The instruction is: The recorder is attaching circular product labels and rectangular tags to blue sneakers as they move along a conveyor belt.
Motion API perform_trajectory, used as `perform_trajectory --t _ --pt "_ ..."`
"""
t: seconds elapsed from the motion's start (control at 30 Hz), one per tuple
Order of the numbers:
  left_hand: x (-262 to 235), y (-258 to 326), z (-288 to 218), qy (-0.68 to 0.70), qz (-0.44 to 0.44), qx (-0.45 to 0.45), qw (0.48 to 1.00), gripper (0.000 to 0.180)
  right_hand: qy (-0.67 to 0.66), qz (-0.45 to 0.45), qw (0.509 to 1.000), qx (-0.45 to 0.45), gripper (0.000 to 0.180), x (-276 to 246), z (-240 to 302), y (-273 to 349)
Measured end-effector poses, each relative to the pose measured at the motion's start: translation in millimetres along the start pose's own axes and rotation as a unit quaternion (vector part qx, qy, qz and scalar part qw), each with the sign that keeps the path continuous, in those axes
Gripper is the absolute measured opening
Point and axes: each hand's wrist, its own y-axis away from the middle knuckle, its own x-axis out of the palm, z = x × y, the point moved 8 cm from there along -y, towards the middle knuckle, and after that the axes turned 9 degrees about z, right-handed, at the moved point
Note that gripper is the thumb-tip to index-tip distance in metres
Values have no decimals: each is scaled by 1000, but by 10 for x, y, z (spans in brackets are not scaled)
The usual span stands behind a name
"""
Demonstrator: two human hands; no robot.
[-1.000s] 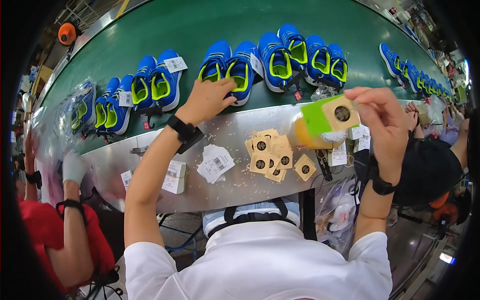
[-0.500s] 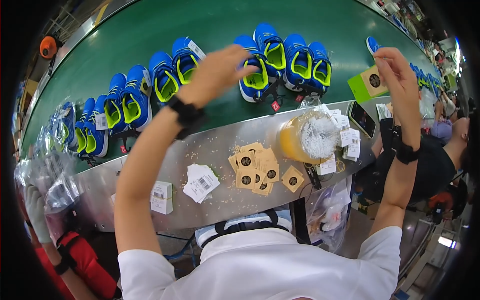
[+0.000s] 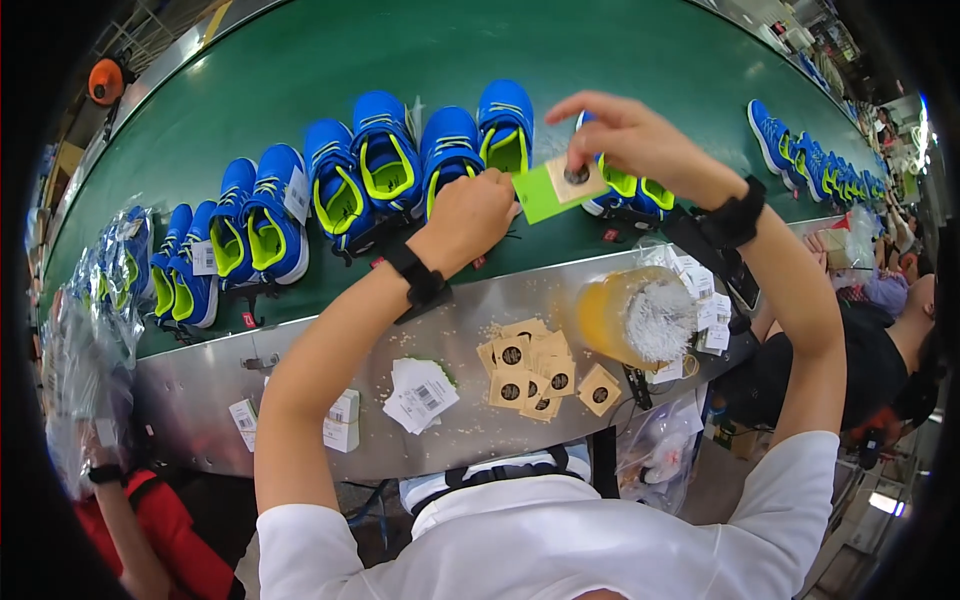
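My right hand (image 3: 640,145) pinches a green card tag (image 3: 545,194) that has a brown square sticker with a dark round print. It hangs over the row of blue shoes, its left edge close to my left hand. Fingers curled, my left hand (image 3: 474,218) is at the heel of a blue shoe with lime lining (image 3: 449,140); what is between its fingers is hidden. That shoe's mate (image 3: 505,118) stands just right of it. Behind my right hand, another pair of blue shoes (image 3: 655,198) is partly covered.
More shoe pairs (image 3: 270,215) stand on the green belt (image 3: 640,50). Along the metal ledge lie white barcode labels (image 3: 420,395), brown stickers (image 3: 530,365), a yellowish tub with white filaments (image 3: 650,318) and a phone (image 3: 742,285). Co-workers are at both sides, with plastic bags (image 3: 85,370) at left.
My right hand has brought the green tag leftward from the far right to the middle. My left hand has come down and right to a shoe's heel, its fingers now curled.
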Motion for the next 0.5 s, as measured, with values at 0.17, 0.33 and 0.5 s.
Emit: perform_trajectory --t 0.17,0.33,0.5 --pt "-475 -170 255 35 -40 -47 998 28 79 64 983 155 28 48 -649 -455" --pt "-574 -606 435 164 33 -14 986 26 165 101 967 167 22 -151 -858 -781" --pt "-506 -1001 747 202 31 -16 979 19 125 -40 991 20 18 -262 -823 -1165"
